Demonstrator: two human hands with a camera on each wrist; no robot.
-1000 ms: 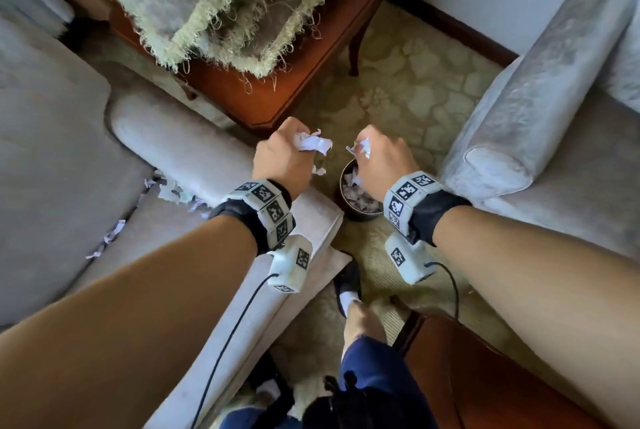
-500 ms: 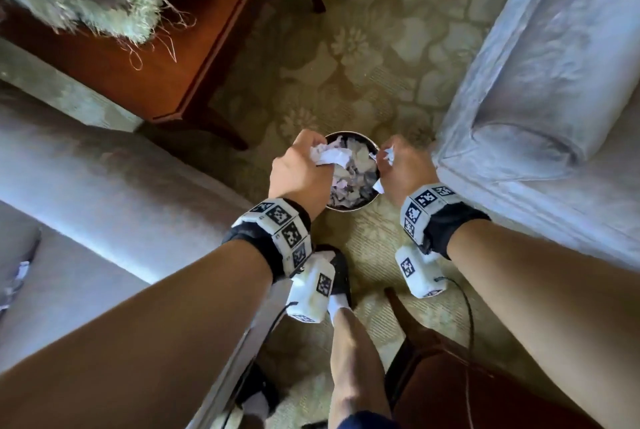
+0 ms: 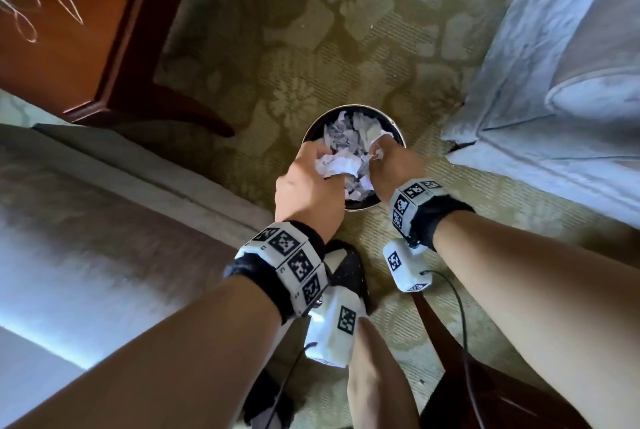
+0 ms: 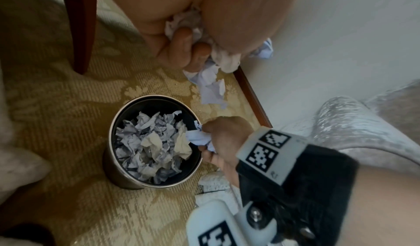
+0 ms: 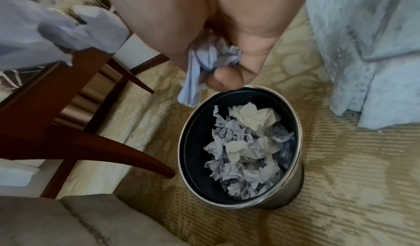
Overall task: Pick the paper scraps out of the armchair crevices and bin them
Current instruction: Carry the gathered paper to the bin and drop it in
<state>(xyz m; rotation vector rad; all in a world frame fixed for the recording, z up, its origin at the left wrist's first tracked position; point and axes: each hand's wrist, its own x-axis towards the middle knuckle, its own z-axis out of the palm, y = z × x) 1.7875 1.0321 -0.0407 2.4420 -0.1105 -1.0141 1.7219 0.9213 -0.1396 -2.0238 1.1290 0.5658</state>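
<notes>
A small round metal bin (image 3: 313,130) (image 4: 113,170) (image 5: 293,187) stands on the carpet, holding several crumpled paper scraps (image 5: 245,151). My left hand (image 3: 308,179) (image 4: 191,39) hovers over the bin's near left rim, fingers curled round a wad of white paper scraps (image 3: 334,165) (image 4: 211,81). Over the near right rim, my right hand (image 3: 388,165) (image 4: 218,138) (image 5: 225,70) grips a smaller bunch of scraps (image 3: 377,151) (image 5: 197,81). The grey armchair (image 3: 86,227) lies at the left.
A red-brown wooden side table (image 3: 79,30) with a curved leg (image 5: 113,152) stands at the upper left. A second pale upholstered chair (image 3: 554,64) fills the right. My black shoe (image 3: 346,269) is just short of the bin. Dark wooden furniture (image 3: 485,394) sits at the bottom right.
Both hands have come down and forward from above the armchair's arm to just over the bin, still holding their scraps. The view has tilted down onto the bin.
</notes>
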